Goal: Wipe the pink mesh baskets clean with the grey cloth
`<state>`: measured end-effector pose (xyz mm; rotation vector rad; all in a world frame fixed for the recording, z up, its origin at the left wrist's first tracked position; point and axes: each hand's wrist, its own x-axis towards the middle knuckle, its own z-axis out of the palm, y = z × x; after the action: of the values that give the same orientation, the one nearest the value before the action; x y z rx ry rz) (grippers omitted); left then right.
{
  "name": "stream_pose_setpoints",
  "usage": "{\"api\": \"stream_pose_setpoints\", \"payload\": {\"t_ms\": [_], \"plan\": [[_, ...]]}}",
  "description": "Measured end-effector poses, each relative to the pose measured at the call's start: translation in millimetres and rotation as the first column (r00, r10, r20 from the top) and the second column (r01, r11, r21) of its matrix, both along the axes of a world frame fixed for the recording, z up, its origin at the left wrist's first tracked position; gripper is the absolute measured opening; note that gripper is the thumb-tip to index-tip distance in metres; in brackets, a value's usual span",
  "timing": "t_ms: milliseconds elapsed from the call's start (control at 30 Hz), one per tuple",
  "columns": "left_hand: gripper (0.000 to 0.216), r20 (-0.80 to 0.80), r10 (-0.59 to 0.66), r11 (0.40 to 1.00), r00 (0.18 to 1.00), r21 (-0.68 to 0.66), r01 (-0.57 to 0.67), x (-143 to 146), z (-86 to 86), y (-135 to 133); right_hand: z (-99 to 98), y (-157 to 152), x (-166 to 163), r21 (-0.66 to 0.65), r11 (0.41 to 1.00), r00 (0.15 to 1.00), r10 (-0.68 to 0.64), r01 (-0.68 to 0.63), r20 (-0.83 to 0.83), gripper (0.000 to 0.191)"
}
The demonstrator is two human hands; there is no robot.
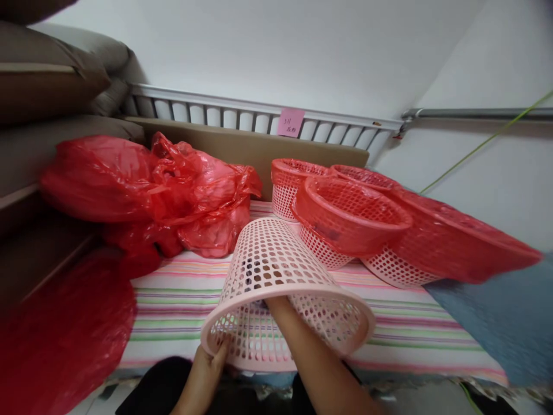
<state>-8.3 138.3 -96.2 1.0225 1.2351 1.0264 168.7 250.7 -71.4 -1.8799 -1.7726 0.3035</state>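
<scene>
A pale pink plastic wastebasket (276, 253) with a lattice wall lies on its side, its open mouth facing me. My left hand (211, 357) is closed on the left part of its rim, thumb inside. My right hand (270, 276) reaches deep into the basket and shows only in patches through the holes. Something dark, perhaps a cloth (258, 303), is bunched around that hand; its kind is not clear. Upright baskets lined with red plastic bags, such as the nearest one (354, 213), stand just beyond on the right.
Crumpled red plastic bags (199, 190) lie in a heap to the left, with another red bag (78, 328) nearer me. Striped cloth (177, 311) covers the bed-like surface. Stacked brown cushions (47, 75) rise at the left. Behind is a radiator (224, 115) with a pink note (292, 122).
</scene>
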Motion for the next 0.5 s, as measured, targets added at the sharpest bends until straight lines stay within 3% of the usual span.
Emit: {"api": "stream_pose_setpoints", "payload": {"t_ms": [100,167,300,400,500], "plan": [[0.049,-0.038,0.053,0.998,0.998,0.017,-0.052,-1.1,-4.9,2.2,2.8,-42.3,-7.0,-0.032,0.998,0.987,-0.045,0.051,0.157,0.041],[0.050,-0.056,0.036,0.999,0.998,0.033,-0.035,-1.9,-4.4,3.5,-1.6,-80.5,-12.2,-0.083,0.996,0.969,-0.009,0.030,0.245,0.043],[0.046,-0.099,-0.005,0.984,0.995,0.178,0.023,-5.4,7.5,5.4,-4.8,-140.9,-18.9,-0.121,0.993,0.977,0.033,-0.007,0.212,0.040],[0.044,-0.162,0.038,0.975,0.986,0.224,-0.001,-14.2,20.4,8.2,5.7,-149.8,-18.1,-0.128,0.992,0.983,0.038,-0.015,0.180,0.034],[0.044,-0.280,0.029,0.977,0.959,0.210,0.031,-27.1,31.8,12.6,15.7,-133.8,-17.3,-0.075,0.997,0.983,-0.007,0.021,0.185,0.037]]}}
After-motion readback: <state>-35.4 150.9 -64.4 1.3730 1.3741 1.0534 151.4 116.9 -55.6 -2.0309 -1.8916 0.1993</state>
